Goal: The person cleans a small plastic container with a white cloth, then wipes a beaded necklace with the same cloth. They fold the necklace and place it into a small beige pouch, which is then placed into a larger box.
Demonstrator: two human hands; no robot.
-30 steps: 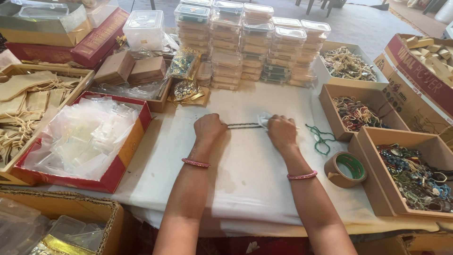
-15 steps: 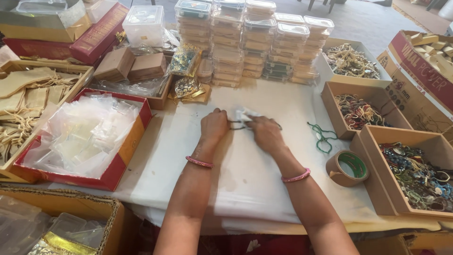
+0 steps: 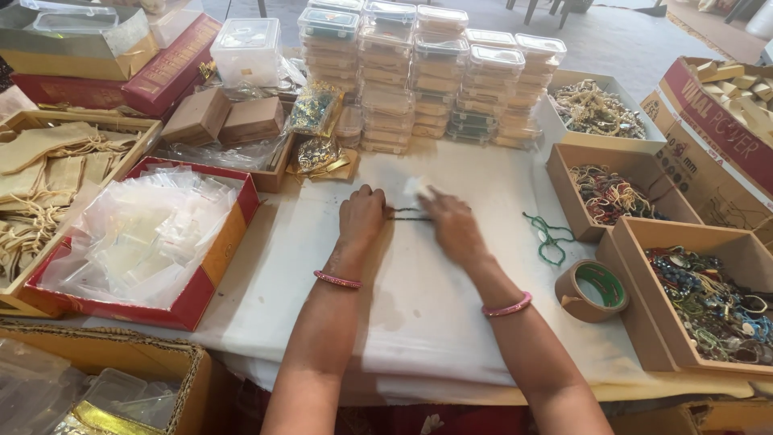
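Observation:
My left hand is closed on one end of a dark beaded string that lies across the white cloth. Blurred with motion, my right hand grips the string's other end together with a small clear plastic pouch. The two hands are close together, a short stretch of string showing between them. Each wrist wears a pink bangle.
A red box of clear pouches lies left. Stacked clear plastic containers stand behind. Brown cardboard boxes of beaded jewellery line the right, with a roll of brown tape and a green string beside them. A tray of cloth drawstring bags sits far left.
The hands have come closer together, shortening the visible stretch of string. The right hand moved left with the pouch.

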